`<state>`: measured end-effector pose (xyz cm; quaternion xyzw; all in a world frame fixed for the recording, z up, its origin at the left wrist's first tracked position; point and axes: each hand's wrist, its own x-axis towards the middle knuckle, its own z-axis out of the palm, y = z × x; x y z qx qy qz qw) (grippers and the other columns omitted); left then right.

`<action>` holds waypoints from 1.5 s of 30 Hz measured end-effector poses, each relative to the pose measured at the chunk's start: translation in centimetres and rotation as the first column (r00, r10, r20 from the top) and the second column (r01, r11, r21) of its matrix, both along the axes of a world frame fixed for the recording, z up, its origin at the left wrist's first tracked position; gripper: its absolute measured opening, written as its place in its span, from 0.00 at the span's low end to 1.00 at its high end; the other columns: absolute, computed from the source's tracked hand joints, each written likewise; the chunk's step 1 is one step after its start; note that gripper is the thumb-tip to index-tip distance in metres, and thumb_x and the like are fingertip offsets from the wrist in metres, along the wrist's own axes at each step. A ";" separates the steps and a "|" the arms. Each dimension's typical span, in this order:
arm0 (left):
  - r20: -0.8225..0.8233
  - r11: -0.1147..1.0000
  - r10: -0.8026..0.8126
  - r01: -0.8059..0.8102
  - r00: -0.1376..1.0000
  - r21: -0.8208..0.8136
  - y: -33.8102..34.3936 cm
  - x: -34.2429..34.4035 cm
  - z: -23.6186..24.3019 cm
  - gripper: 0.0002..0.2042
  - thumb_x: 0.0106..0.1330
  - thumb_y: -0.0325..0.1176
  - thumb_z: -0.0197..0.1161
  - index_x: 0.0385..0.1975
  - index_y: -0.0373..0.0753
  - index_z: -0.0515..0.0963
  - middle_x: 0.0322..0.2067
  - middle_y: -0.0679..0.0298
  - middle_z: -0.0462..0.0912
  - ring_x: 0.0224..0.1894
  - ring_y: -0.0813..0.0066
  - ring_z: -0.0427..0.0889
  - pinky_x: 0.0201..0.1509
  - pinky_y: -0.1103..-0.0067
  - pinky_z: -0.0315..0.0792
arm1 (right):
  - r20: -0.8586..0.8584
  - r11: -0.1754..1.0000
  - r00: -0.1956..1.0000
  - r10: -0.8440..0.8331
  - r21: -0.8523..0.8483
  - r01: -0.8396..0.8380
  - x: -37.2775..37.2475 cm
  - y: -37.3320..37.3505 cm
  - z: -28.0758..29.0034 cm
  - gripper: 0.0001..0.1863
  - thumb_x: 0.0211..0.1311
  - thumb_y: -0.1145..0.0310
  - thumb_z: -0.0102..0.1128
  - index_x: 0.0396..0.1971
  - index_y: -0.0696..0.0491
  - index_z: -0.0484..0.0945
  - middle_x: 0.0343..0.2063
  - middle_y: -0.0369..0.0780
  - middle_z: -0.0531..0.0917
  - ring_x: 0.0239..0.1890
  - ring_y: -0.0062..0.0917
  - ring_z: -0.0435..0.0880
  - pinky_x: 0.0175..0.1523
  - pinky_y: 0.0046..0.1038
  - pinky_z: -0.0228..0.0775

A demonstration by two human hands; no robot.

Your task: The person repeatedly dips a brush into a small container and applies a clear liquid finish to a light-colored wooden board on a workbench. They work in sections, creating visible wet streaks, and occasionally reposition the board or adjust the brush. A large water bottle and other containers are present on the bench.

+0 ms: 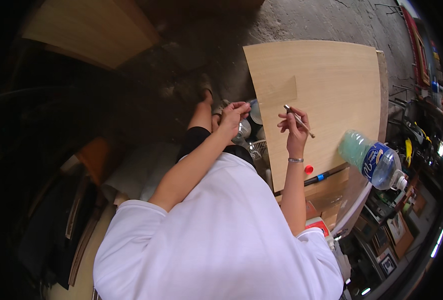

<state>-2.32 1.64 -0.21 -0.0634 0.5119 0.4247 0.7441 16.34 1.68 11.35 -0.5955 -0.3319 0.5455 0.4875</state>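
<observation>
My right hand (pixel 295 126) is closed round a slim pen-like tool (pixel 300 121) with a silvery head and a brass-coloured end. It is above a pale wooden board (pixel 331 80). My left hand (pixel 234 115) is left of the board's edge, its fingers pinched together; whatever lies between the fingertips is too small to tell. On the board, past my right hand, a faint rectangular outline (pixel 284 90) shows, perhaps a clear sheet. Near my right wrist lie a red cap (pixel 308 169) and a black stick-like item with a blue band (pixel 317 178).
A large clear plastic bottle (pixel 371 159) with a blue label is at the board's right edge. Clear containers (pixel 245 129) sit below the board's left edge. Another wooden panel (pixel 89 32) is at the far left. Framed pictures (pixel 396 232) and clutter line the right side.
</observation>
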 end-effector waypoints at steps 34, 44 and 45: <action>-0.263 0.967 -0.160 0.204 0.951 0.153 1.4 0.8 -0.3 0.09 0.60 0.33 0.70 0.34 0.36 0.82 0.28 0.69 0.83 0.29 0.84 0.79 0.33 0.85 0.71 | 0.699 0.745 0.478 0.532 -0.118 -0.657 -2.7 7.1 -5.8 0.06 0.62 0.76 0.61 0.31 0.58 0.72 0.20 0.42 0.79 0.22 0.19 0.78 0.29 0.22 0.69; -0.287 0.965 -0.158 0.209 0.945 0.157 1.3 0.9 -0.8 0.09 0.60 0.32 0.70 0.34 0.34 0.81 0.28 0.67 0.83 0.28 0.83 0.79 0.33 0.85 0.72 | 0.728 0.661 0.357 0.585 -0.173 -0.730 -2.2 5.2 -4.8 0.04 0.62 0.78 0.60 0.30 0.58 0.73 0.21 0.41 0.81 0.23 0.20 0.80 0.30 0.22 0.69; -0.279 0.965 -0.153 0.204 0.948 0.164 1.0 0.7 -0.6 0.09 0.60 0.32 0.70 0.34 0.34 0.81 0.28 0.67 0.83 0.29 0.83 0.79 0.34 0.85 0.72 | 0.649 0.740 0.506 0.567 -0.132 -0.660 -2.0 4.6 -4.6 0.04 0.63 0.77 0.59 0.31 0.58 0.74 0.22 0.40 0.82 0.24 0.19 0.80 0.30 0.22 0.70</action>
